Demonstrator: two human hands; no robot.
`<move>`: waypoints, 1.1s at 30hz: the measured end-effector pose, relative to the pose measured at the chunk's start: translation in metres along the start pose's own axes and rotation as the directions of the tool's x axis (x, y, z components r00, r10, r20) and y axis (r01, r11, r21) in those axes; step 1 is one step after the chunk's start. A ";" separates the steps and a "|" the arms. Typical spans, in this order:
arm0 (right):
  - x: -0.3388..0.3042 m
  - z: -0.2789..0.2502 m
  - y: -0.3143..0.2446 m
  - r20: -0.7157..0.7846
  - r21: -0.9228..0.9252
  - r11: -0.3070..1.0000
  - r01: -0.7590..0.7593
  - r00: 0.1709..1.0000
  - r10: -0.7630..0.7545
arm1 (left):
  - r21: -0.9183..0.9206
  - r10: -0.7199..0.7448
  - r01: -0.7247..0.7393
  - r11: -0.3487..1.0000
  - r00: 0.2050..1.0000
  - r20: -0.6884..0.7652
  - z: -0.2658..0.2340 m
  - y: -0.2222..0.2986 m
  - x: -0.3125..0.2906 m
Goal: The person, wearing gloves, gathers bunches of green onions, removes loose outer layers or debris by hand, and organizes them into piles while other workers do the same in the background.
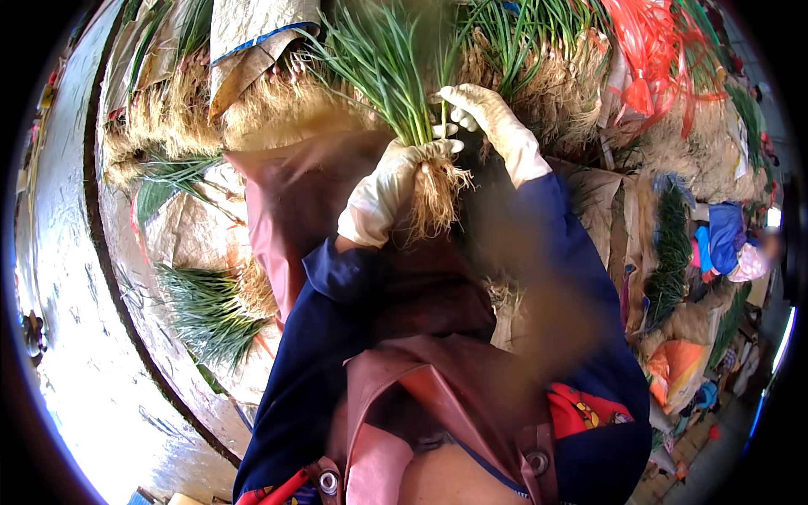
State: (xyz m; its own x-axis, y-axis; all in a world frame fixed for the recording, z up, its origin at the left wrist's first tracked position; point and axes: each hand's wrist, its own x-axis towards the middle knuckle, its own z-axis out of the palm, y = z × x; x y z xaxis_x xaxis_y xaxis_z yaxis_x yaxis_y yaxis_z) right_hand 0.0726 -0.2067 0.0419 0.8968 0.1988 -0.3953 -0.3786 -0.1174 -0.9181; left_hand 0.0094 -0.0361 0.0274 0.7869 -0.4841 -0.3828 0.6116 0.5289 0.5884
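My left hand (380,192), in a whitish glove, is wrapped round a bunch of green onions (402,99). Their green leaves fan upward, and pale tangled roots hang below the fist. Close on its right, my right hand (490,119), gloved too, has its thumb and fingertips closed on a thin green onion stalk (444,108) beside the bunch. The lower end of that stalk is hidden behind the left hand's fingers. A maroon apron (286,210) covers my lap beneath both hands.
Rows of rooted green onions (539,93) lie along the far side, partly under a pale sack (261,29). Red plastic strips (640,84) hang at the far right. A bundle of green onions (210,311) rests at my left, beside a wet concrete ledge (84,278). Another person (736,244) sits at right.
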 end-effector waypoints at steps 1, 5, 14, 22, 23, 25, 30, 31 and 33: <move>0.007 -0.007 0.000 0.054 -0.027 1.000 0.013 0.998 -0.011 | 0.004 0.013 -0.013 1.000 1.000 -0.024 0.001 0.000 0.002; 0.007 -0.037 -0.020 0.290 -0.267 0.956 0.121 0.956 -0.040 | -0.020 -0.028 0.028 0.999 0.999 0.017 0.001 0.003 0.001; -0.120 -0.108 -0.092 0.179 -0.376 0.883 0.280 0.957 -0.228 | -0.141 0.069 -0.055 0.988 0.993 0.096 -0.013 -0.002 0.003; -0.132 -0.040 0.038 -0.174 -0.543 0.803 -0.247 0.968 0.180 | -0.166 -0.047 0.074 0.983 0.986 0.160 -0.014 -0.003 0.004; -0.121 -0.028 0.023 -0.183 -0.291 0.932 -0.217 0.969 0.168 | -0.042 -0.037 0.042 0.998 0.992 0.124 -0.006 -0.002 0.006; -0.083 0.005 0.017 -0.124 -0.306 0.952 -0.001 0.992 -0.039 | 0.139 0.009 -0.019 0.990 0.997 0.076 -0.017 -0.010 0.011; -0.080 0.037 0.002 -0.093 -0.739 0.643 0.202 0.914 -0.394 | 0.305 -0.147 0.151 0.940 0.988 -0.037 0.002 0.005 0.000; -0.083 0.043 0.007 -0.037 -0.809 0.525 0.266 0.867 -0.497 | 0.234 -0.047 0.034 0.972 0.998 0.049 -0.013 -0.004 0.001; -0.091 0.040 0.016 0.038 -0.902 0.364 0.231 0.883 -0.467 | 0.130 -0.033 0.035 0.991 0.999 -0.023 -0.017 -0.007 0.002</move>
State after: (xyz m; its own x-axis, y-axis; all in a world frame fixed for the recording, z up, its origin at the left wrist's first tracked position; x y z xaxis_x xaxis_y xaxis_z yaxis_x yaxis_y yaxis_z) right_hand -0.0244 -0.1877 0.0616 0.9604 0.2671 0.0789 0.2760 -0.8748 -0.3983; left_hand 0.0082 -0.0286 0.0103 0.7681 -0.4851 -0.4180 0.6231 0.4160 0.6623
